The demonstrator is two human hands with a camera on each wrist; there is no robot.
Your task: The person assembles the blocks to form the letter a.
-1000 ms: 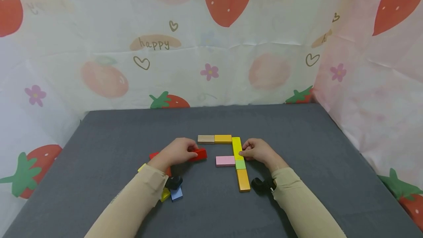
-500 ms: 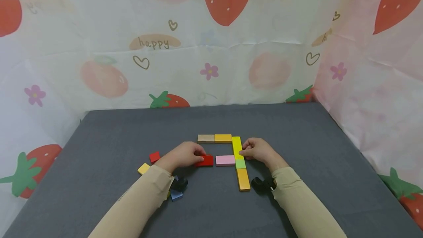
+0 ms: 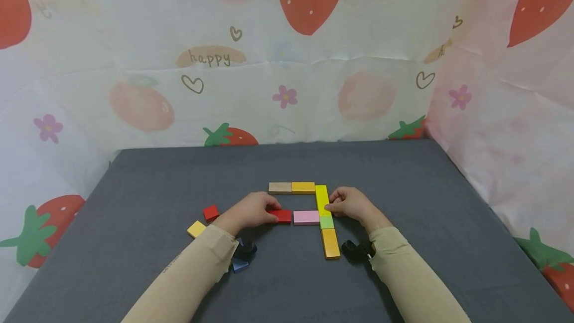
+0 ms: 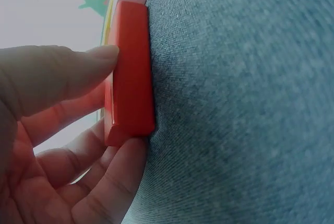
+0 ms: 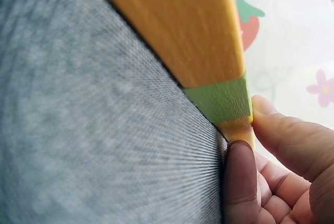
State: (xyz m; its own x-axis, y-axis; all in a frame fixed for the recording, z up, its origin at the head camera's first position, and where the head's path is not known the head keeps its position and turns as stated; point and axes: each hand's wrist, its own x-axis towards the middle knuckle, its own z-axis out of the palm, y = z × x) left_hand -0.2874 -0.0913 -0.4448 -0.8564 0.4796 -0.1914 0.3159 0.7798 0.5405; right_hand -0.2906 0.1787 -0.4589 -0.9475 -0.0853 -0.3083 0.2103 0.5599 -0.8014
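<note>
On the grey surface (image 3: pixel 381 168), the red block (image 4: pixel 134 78) was pinched by left fingers (image 4: pixel 99 57), just beside the pink block (image 3: pixel 306 218), seemingly for alignment; the yellow block (image 3: pixel 321 197) was touched by right fingers (image 5: pixel 241 177), presumably for steadiness, grip unclear.

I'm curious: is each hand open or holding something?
Left hand: holding a red block.
Right hand: touching the bright yellow block; gripping or not, can't tell.
</note>
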